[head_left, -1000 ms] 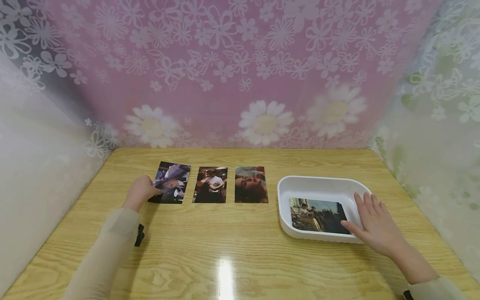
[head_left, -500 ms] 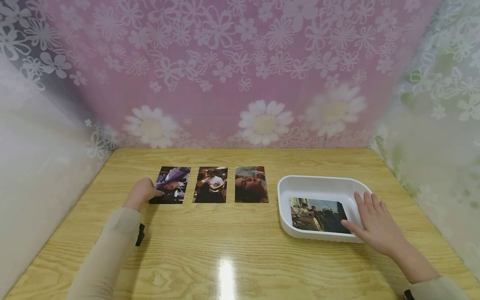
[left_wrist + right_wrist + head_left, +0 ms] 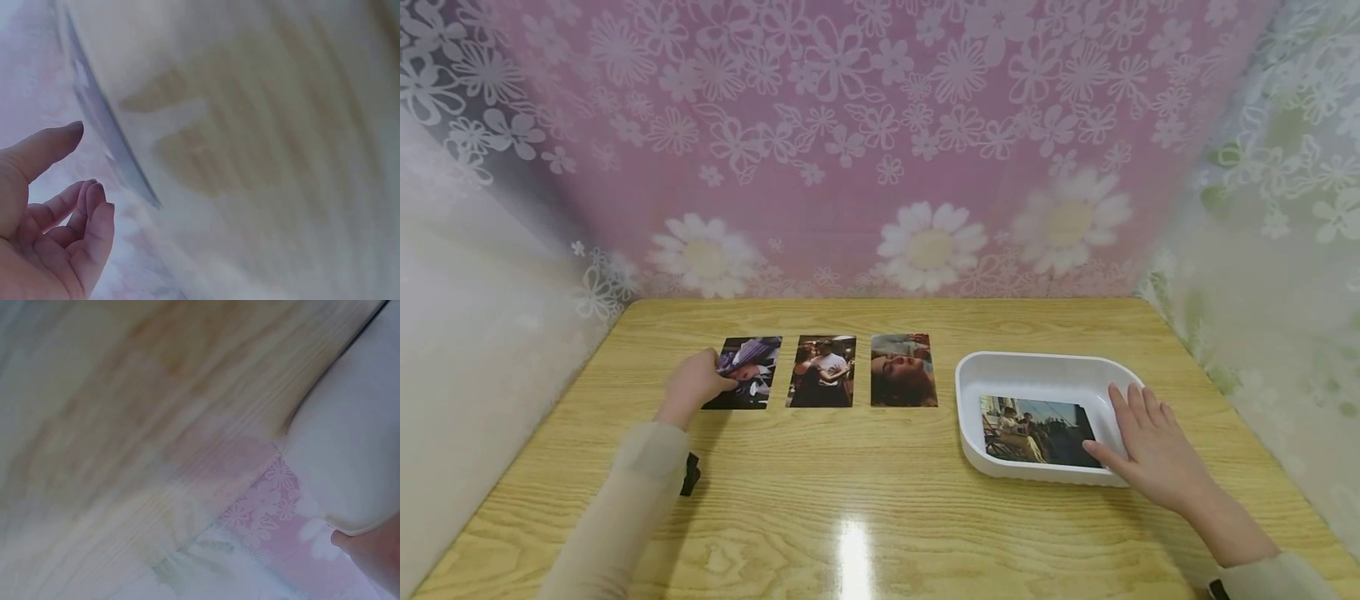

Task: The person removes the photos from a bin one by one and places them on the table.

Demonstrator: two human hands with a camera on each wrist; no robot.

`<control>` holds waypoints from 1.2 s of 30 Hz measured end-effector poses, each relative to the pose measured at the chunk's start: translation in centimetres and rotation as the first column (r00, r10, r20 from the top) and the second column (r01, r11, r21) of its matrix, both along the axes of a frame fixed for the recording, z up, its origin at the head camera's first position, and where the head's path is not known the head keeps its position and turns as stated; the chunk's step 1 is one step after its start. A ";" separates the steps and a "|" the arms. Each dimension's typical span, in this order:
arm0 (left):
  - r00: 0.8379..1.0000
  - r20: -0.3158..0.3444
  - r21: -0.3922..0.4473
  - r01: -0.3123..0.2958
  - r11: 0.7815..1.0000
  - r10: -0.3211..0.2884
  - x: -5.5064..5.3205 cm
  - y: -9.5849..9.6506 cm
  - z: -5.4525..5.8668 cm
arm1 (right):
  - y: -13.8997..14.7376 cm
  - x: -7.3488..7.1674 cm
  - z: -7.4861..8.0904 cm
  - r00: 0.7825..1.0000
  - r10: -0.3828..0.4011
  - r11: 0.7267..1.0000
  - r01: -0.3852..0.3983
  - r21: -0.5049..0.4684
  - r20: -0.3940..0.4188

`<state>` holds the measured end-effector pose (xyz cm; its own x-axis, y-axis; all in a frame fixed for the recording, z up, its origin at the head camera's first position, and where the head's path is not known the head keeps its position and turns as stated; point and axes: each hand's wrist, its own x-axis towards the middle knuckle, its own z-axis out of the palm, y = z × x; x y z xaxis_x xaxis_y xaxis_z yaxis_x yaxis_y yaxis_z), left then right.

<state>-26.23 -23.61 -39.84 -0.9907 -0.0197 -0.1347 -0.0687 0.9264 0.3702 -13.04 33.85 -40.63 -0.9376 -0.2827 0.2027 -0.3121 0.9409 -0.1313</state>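
In the head view my left hand (image 3: 694, 385) is at the left edge of a photo print (image 3: 751, 371) with a purple striped pattern, its thumb overlapping that print. The left wrist view shows this hand (image 3: 56, 219) with loosely bent fingers, a gap between them and the thumb, and the print (image 3: 109, 119) seen nearly edge-on beyond the fingertips. My right hand (image 3: 1157, 458) rests on the right end of a white tray (image 3: 1030, 367), fingers straight over the rim. Inside the tray lies another photo print (image 3: 1037, 431), one corner near the right thumb.
Right of the purple print, a photo of a couple (image 3: 822, 372) and a photo of a reclining face (image 3: 903, 371) lie in a row on the wooden table (image 3: 775, 517). A pink flowered backdrop (image 3: 880, 150) rises behind the table's far edge.
The far edge of the purple print has come down toward the table, and the print now lies in line with the other two. My left hand has shifted slightly right; the right hand stays put.
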 end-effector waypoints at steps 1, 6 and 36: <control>1.000 -0.006 0.013 0.001 1.000 -0.001 0.0 0.5 0.1 | 0.0 0.0 0.0 1.000 0.000 1.000 0.000 -0.001 0.000; 0.997 -0.055 0.122 0.060 0.991 -0.054 0.1 3.0 0.8 | -0.1 0.0 0.0 1.000 -0.001 1.000 0.001 -0.005 -0.001; 0.814 -0.390 0.507 0.580 0.637 -0.430 1.6 23.8 2.1 | 0.0 0.0 0.0 1.000 -0.004 1.000 0.004 -0.001 0.002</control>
